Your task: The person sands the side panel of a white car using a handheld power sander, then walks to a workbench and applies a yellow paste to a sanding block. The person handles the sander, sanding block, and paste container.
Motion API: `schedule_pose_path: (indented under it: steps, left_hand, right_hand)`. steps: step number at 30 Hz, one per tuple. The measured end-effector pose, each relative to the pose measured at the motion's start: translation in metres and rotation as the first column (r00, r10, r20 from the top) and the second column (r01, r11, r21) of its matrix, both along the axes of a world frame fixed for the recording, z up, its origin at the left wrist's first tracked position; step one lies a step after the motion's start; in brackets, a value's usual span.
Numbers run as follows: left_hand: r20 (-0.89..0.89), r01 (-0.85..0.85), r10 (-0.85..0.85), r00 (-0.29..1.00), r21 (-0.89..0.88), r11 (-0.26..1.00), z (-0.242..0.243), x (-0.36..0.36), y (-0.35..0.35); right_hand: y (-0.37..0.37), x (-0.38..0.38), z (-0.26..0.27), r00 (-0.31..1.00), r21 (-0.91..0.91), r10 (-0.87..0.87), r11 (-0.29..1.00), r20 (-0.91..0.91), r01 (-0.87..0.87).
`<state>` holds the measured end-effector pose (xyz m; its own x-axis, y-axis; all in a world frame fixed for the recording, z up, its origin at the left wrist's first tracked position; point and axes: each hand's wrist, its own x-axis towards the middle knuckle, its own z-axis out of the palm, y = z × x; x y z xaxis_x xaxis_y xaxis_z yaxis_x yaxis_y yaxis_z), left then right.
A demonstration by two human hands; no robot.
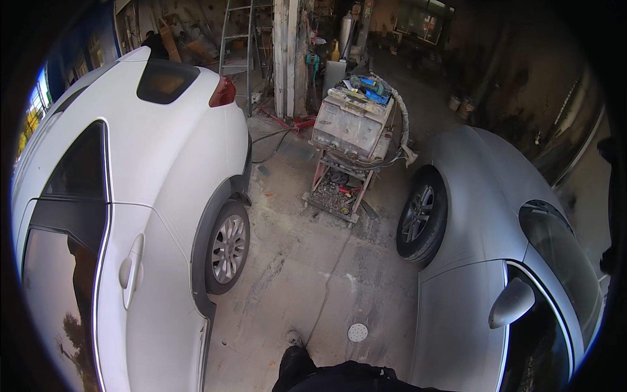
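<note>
Both my hands are out of view. Below me show my dark clothing and one leg with its shoe (295, 338) on the concrete floor (274, 313). To my left stands a white car (161, 161), its rear wheel (229, 249) and door handle (130, 272) facing me. A grey car (460, 304) is on my right, with its front wheel (422, 214) and side mirror (512, 304) towards me. Ahead, between the cars, is a worn wheeled machine (349, 125) that looks like a body-repair welder. A power tool (370, 88) and blue items lie on its top.
A perforated sanding disc (357, 332) lies on the floor near me. Cables (269, 147) and a red metal piece (304, 122) are beside a peeling post (285, 59). Behind stand a stepladder (236, 36) and a gas cylinder (346, 32). A dark-clothed person (156, 45) is partly visible beyond the white car.
</note>
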<state>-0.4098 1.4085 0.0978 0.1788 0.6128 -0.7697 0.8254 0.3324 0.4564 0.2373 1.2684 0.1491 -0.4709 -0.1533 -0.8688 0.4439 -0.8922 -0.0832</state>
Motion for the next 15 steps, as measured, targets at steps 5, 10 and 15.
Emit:
schedule_pose_path:
  steps: [5, 10, 15]
  left_hand:
    - [-0.053, 0.08, -0.086, 0.995, -0.099, 0.992, 0.004, -0.073, 0.061]
    - [-0.071, 0.225, -0.245, 0.967, -0.215, 0.95, 0.001, -0.127, 0.125]
    - [0.079, 0.046, -0.04, 0.996, -0.071, 0.996, 0.025, -0.063, 0.252]
  right_hand:
    - [0.098, -0.01, 0.046, 0.999, 0.036, -0.053, 0.998, 0.0, 0.053]
    - [0.281, -0.008, 0.039, 0.803, 0.807, -0.354, 0.537, 0.479, -0.245]
    - [0.529, 0.003, 0.064, 0.693, 0.949, -0.705, -0.092, 0.151, -0.3]
